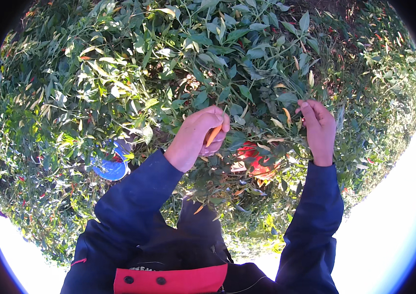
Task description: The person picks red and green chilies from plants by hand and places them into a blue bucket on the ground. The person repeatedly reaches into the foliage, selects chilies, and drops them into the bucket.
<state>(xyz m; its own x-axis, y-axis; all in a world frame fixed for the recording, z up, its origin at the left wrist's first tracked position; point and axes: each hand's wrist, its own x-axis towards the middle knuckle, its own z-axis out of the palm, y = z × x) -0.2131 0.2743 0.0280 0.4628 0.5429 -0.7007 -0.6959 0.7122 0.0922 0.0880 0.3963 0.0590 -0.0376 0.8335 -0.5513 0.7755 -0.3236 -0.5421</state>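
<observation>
My left hand (197, 130) is curled around an orange chili pepper (213, 135), its tip pointing down and its green stem up by the thumb. To the right, my right hand (318, 119) has thumb and forefinger pinched together on a sprig of the chili plant (288, 97); the exact spot is partly hidden by the fingers. A spot of red shows by its curled fingers, too small to name. Between the hands hangs another orange chili pepper (287, 116), with a pale chili pepper (277, 123) beside it. A pale yellow-green chili pepper (311, 78) stands just above my right hand.
A blue bucket (110, 169) with something red inside sits low among leaves at left. Red material (257, 163), perhaps a bag, lies beneath the foliage between my forearms. Dense chili plants (94, 73) with red, orange and pale pods surround me. One orange pepper (198, 209) hangs near my legs.
</observation>
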